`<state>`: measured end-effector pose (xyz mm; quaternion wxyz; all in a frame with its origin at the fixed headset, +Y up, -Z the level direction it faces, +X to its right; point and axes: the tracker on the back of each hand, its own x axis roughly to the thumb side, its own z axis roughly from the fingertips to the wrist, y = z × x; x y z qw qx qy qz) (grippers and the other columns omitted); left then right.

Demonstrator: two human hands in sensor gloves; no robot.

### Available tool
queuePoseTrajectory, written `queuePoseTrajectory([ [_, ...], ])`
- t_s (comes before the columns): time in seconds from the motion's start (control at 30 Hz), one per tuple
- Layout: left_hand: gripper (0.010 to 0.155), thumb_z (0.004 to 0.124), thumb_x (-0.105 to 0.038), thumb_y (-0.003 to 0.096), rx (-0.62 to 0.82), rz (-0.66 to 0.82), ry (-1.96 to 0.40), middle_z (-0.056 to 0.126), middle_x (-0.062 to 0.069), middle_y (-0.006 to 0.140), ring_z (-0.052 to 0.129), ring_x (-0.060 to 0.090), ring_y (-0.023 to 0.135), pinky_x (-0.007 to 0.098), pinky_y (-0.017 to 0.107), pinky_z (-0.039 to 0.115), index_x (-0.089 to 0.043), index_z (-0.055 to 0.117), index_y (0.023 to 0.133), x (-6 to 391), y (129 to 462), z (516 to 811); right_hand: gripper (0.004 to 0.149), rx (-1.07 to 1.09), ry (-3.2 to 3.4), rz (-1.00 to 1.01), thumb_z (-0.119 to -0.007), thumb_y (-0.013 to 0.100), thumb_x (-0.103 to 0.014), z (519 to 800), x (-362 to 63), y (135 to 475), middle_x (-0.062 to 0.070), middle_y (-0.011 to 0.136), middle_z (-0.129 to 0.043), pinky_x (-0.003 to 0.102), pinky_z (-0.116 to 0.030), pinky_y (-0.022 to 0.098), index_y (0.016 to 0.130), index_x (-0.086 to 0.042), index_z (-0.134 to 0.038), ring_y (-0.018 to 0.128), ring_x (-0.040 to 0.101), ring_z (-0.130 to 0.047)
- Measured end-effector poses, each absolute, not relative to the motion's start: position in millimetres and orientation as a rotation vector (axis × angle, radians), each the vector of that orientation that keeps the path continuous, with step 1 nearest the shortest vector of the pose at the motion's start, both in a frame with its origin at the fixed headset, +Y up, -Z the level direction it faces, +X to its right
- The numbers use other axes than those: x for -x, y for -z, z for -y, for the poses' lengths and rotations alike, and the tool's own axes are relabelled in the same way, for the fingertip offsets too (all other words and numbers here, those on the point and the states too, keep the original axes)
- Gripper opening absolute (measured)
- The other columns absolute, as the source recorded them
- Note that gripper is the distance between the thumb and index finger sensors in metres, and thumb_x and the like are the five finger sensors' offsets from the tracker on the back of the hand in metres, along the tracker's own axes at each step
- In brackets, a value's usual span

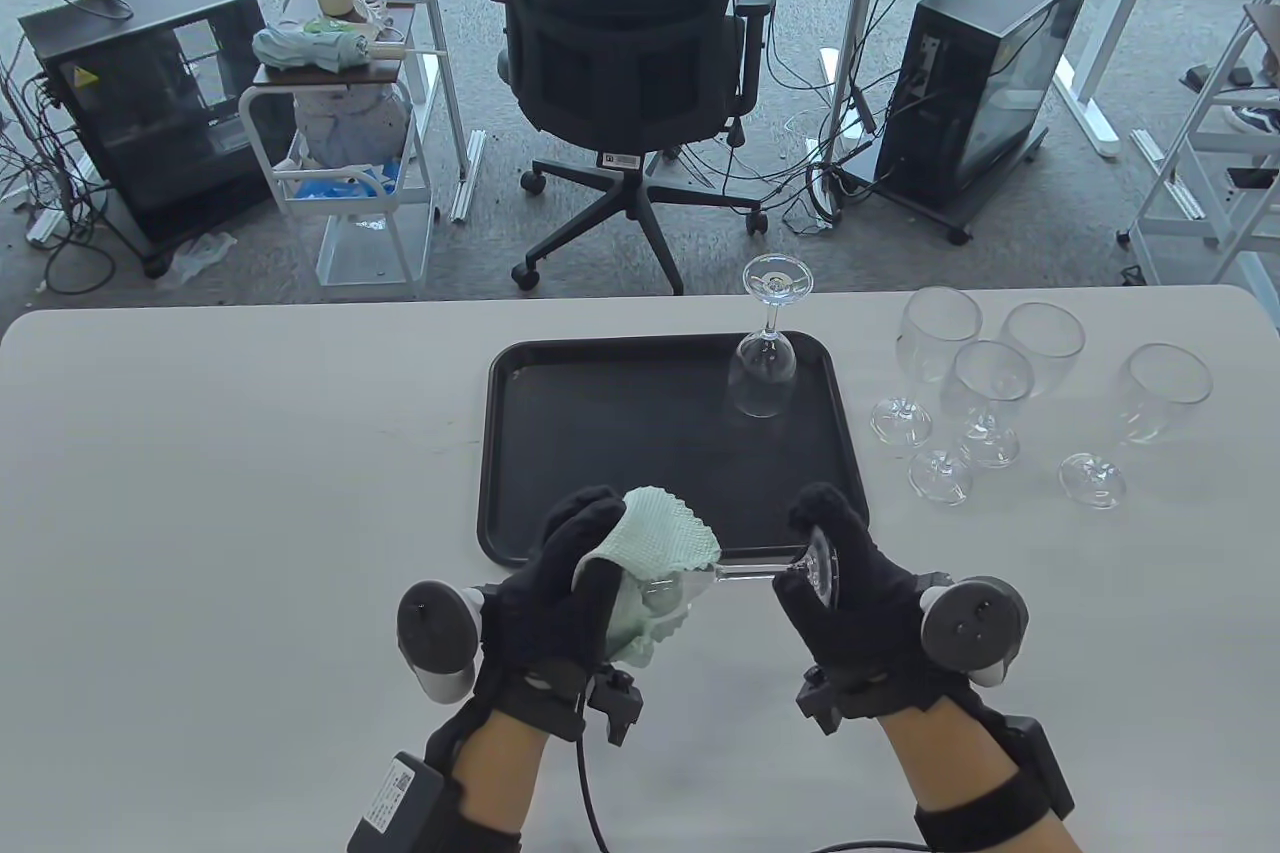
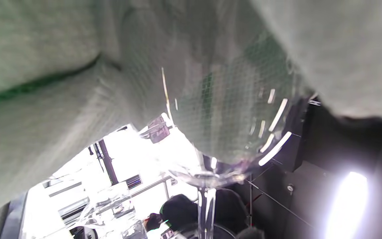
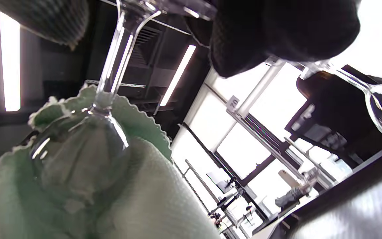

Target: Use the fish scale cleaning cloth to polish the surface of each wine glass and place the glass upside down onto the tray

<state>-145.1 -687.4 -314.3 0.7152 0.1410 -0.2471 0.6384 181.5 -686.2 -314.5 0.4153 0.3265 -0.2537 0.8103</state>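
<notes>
A wine glass (image 1: 745,573) lies sideways in the air above the tray's near edge. My left hand (image 1: 570,573) wraps the pale green fish scale cloth (image 1: 655,543) round its bowl. My right hand (image 1: 835,563) pinches the glass's foot (image 1: 820,568). The left wrist view shows the bowl (image 2: 230,126) pressed into the cloth (image 2: 61,109). From the right wrist I see the stem (image 3: 116,56) running into the cloth-wrapped bowl (image 3: 78,162). One glass (image 1: 765,363) stands upside down at the far right of the black tray (image 1: 600,433).
Several upright wine glasses (image 1: 985,393) stand on the table to the right of the tray. An office chair (image 1: 625,73) sits beyond the table's far edge, with computer cases and a cart on the floor at both sides.
</notes>
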Motion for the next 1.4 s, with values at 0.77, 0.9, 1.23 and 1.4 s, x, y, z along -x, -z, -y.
queuePoseTrajectory([
  [0.77,0.057,0.067,-0.069,0.0533,-0.317,0.561,-1.397,0.061,0.003,0.112,0.072,0.036,0.095,0.055,0.043,0.087,-0.038,0.067,0.101,143.6,311.7,685.9,0.071,-0.705,-1.892,0.533,-0.072,0.05,-0.062,695.3,-179.2,319.1,0.017,0.093,-0.062,0.039,-0.087,0.03,0.103,-0.033,-0.035,0.049,0.027,-0.089],
  [0.9,0.056,0.068,-0.068,0.0512,-0.46,0.603,-1.31,0.063,0.002,0.111,0.074,0.036,0.094,0.056,0.043,0.088,-0.039,0.071,0.098,143.2,306.8,678.2,0.074,-0.584,-1.824,0.246,-0.068,0.051,-0.067,695.8,-180.0,322.8,0.021,0.091,-0.065,0.04,-0.086,0.026,0.106,-0.028,-0.038,0.045,0.028,-0.089],
  [1.23,0.056,0.067,-0.068,0.0539,-0.32,0.576,-1.424,0.061,0.003,0.112,0.072,0.037,0.095,0.057,0.045,0.087,-0.037,0.068,0.1,143.4,310.8,683.7,0.081,-0.844,-2.016,0.747,-0.077,0.049,-0.061,683.4,-181.3,310.2,0.016,0.098,-0.057,0.041,-0.089,0.037,0.105,-0.029,-0.027,0.057,0.03,-0.09],
  [1.4,0.056,0.067,-0.068,0.0517,-0.441,0.609,-1.315,0.061,0.002,0.111,0.072,0.036,0.095,0.056,0.045,0.087,-0.038,0.068,0.099,144.1,307.4,679.5,0.076,-0.56,-1.821,0.205,-0.068,0.051,-0.068,694.1,-180.1,321.1,0.02,0.091,-0.066,0.04,-0.086,0.027,0.107,-0.025,-0.038,0.045,0.029,-0.09],
])
